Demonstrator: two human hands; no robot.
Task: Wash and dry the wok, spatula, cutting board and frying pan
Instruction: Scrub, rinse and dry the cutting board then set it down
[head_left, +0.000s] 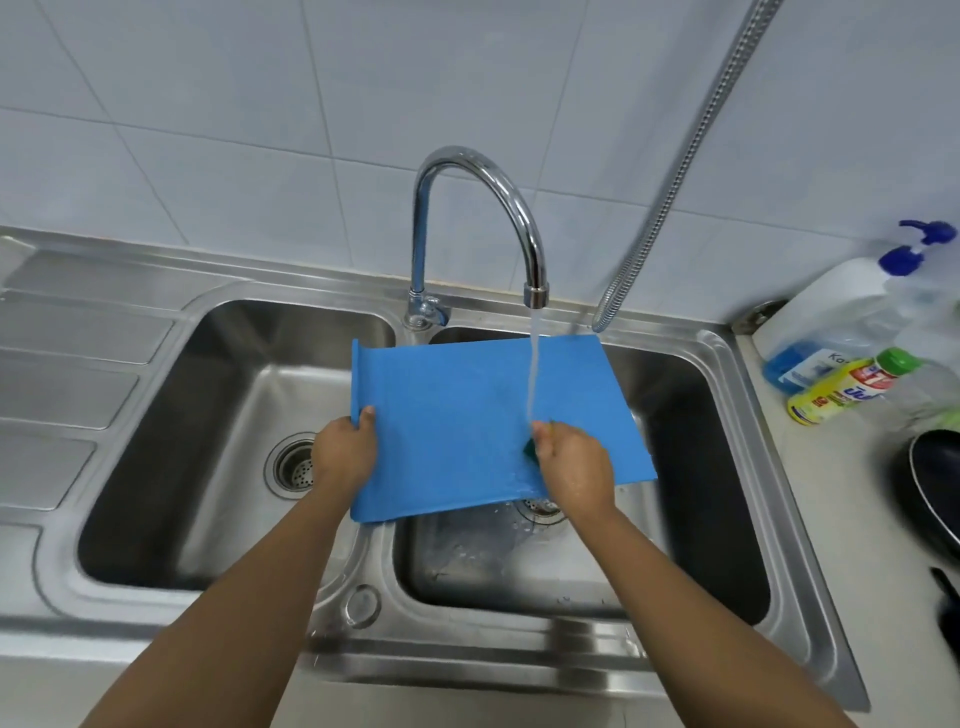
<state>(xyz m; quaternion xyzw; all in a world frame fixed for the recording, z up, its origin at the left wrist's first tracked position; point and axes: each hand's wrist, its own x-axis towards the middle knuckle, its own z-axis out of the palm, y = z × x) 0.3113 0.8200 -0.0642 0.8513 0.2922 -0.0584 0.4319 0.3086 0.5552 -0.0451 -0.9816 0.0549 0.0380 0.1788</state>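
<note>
- Cutting board (467, 415): blue, held up over the sink (363, 608), spanning the divider and most of the right basin. Its left edge has a raised lip, and its near edge is above the right drain.
- Left hand (345, 452): grasps the board's left edge near the near corner, thumb on the top face, fingers hidden underneath.
- Right hand (571, 467): curled round a green sponge (530, 447) and pressing it against the board's top face, right of centre. Only a sliver of the sponge shows past the fingers.
- Tap (483, 208): running. The water stream (534, 364) lands on the board just at the right hand's fingertips, and a wet sheen runs from there to the near edge.
- Step in hand (judgement): scrubbing or rinsing the board's top face, so still the wash stage for this item.
- Dark pan (935, 493): on the tabletop (831, 493) at far right, cut off by the frame. Cannot tell whether it is the frying pan or the wok. Spatula not in view.
- Detergent bottles (841, 389): lying on the tabletop beyond the pan, near the wall.
- Next move calls for (judgement): sweeping the sponge across the dry-looking left half, then turning the board to reach its underside. The left-hand grip must stay firm because the wet plastic will be slippery. Drying is not yet begun.
</note>
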